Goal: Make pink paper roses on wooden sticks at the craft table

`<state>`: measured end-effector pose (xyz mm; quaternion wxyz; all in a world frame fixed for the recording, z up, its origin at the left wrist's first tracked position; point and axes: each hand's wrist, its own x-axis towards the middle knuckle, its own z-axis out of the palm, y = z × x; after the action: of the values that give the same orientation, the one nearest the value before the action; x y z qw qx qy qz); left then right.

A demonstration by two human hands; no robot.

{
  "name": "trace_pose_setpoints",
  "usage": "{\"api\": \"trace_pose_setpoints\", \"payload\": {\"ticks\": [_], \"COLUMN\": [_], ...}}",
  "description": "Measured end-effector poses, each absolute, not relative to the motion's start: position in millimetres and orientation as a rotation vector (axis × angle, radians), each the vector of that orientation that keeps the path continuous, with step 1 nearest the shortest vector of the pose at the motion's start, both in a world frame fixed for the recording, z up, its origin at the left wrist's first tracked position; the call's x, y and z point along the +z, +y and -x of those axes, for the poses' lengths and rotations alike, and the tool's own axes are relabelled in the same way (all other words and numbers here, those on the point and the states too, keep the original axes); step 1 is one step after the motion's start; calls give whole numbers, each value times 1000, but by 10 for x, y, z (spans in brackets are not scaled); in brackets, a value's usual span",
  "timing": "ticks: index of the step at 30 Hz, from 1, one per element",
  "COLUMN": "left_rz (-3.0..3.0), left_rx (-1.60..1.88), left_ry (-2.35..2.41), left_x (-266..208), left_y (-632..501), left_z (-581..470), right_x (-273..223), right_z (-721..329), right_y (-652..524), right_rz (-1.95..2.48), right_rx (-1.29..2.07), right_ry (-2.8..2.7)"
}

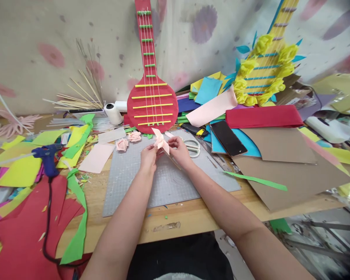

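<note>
Above the grey cutting mat (128, 186), both hands are closed around a pale pink paper flower (161, 143) with pointed petals. My left hand (149, 156) pinches it from the left side, low down. From the right, my right hand (178, 151) grips its lower edge, where a thin stick-like piece slants down below the fingers. Two finished-looking pink paper roses (122, 145) lie at the mat's upper left corner. White-handled scissors (192, 147) rest just right of my right hand, partly hidden behind it.
A red paper lute (152, 102) leans at the back; a yellow one with flowers (259, 74) stands at right. A blue glue gun (48, 155) with its cord lies left among paper scraps. A phone (228, 137) and brown cardboard (280, 179) lie right.
</note>
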<state>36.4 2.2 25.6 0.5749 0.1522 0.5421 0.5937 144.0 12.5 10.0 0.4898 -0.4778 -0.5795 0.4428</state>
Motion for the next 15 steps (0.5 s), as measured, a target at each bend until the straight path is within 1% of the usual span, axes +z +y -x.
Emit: {"api": "trace_pose_setpoints", "payload": {"ticks": [4,7,9,13,15], "left_rz": [-374,-369,-366,-337,-329], "left_rx": [1389,1387,1394,1427,1443], "left_ry": [1312,1348,1334,1218,1158], "left_x": [263,257,250,240,238], "left_y": [21,21,20,18,18], "left_z": [-361,-353,-352,-378,-402], "right_x": [97,90,89,110,135], "right_z": [-1447,-1440,-1441,-1490,-1532], "right_y": [134,147,157,186,203], "right_rz": [1117,1129,1123,1056,993], "right_rx": [1045,1107,1257,1663,1770], "right_ry": [-1430,-1320,-1214,-1008,-943]}}
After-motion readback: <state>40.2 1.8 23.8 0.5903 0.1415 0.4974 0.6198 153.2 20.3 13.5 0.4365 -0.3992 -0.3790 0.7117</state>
